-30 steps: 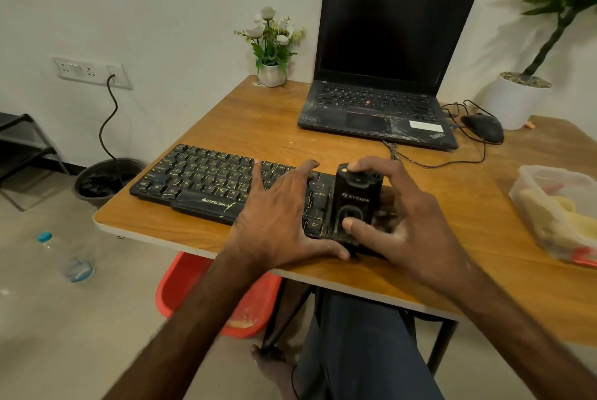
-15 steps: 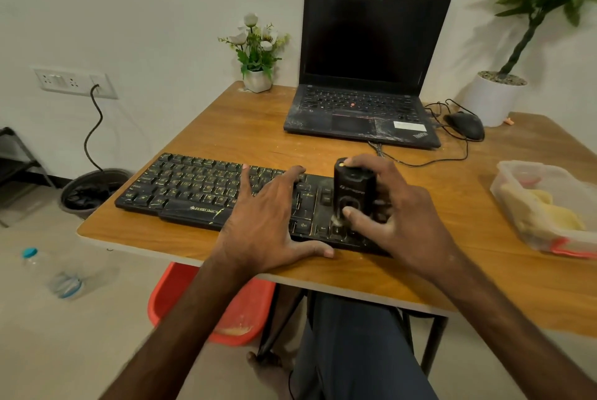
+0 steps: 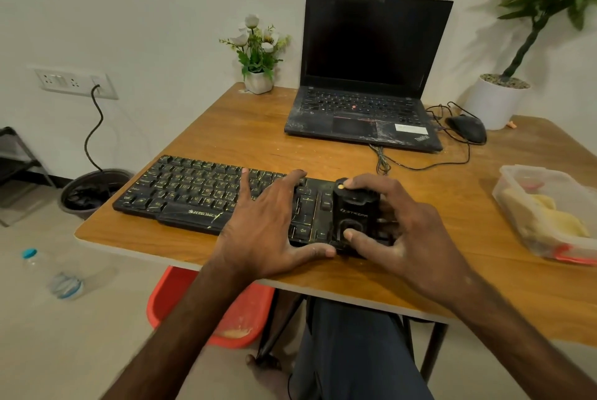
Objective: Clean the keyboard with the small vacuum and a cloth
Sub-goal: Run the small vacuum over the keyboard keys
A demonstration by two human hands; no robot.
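While left hand [image 3: 271, 228] presses keyboard [image 3: 193, 192], right [image 3: 403, 231] grips vacuum [image 3: 353, 212].

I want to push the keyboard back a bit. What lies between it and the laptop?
In the head view, mostly bare wooden table; only a bundled black cable lies between the keyboard and laptop, near the keyboard's right end.

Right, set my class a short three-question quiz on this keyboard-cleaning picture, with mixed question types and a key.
1. True or false: the right hand holds the small vacuum on the right end of the keyboard.
2. Which lies beside the laptop? A) mouse B) cup C) phone
3. Fill in: the left hand presses on the keyboard with fingers ____.
Key: 1 true; 2 A; 3 spread.
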